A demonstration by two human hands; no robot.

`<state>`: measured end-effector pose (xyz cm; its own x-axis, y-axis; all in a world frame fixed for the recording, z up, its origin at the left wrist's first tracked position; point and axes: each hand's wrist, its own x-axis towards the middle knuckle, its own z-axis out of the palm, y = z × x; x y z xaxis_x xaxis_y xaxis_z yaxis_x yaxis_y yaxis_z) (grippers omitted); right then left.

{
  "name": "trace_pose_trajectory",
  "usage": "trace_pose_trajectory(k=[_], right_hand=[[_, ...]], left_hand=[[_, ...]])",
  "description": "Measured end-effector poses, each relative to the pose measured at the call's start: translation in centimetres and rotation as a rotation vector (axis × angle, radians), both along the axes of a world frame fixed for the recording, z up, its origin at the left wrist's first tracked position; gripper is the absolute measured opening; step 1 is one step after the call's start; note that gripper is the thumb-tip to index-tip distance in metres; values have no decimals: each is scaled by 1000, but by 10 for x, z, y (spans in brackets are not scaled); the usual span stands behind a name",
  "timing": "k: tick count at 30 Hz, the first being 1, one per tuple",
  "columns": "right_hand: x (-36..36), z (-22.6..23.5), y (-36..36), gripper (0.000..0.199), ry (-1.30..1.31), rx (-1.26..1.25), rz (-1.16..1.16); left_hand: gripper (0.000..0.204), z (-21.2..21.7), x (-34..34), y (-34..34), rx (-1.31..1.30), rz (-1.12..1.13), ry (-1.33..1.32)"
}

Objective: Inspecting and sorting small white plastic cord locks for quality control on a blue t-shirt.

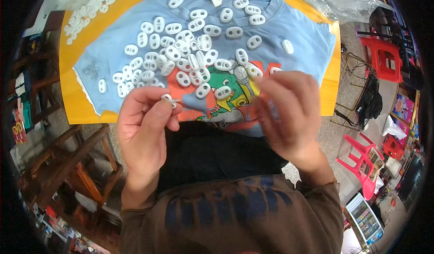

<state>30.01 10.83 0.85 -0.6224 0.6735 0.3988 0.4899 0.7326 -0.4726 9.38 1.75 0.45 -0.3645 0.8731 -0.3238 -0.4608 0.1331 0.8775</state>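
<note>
Brown top [244,222] fabric is nearest, below the blue shirt [303,32] spread on the yellow surface [333,96]. At the shirt's lower left, the left hand [145,127] pinches a white toggle [167,101], a small spring [176,100] at its side. Over the shirt's lower right, the right hand [291,114] blurs; whether its fingers meet, I cannot tell. More toggles [172,53] lie scattered across the shirt.
</note>
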Motion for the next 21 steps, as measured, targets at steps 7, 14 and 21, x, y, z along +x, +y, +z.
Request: trace_pose_trajectory(k=[7,14,21], right_hand=[[-26,-12,-1,33,-94,-38,94],[-26,-13,0,26,-110,-64,140],[-27,15,-22,17,392,-1074,-60]], left_hand=[[14,-2,2,-1,-14,-3,-33],[15,-3,-2,-2,2,-43,-23],[15,16,7,0,-41,-19,73]])
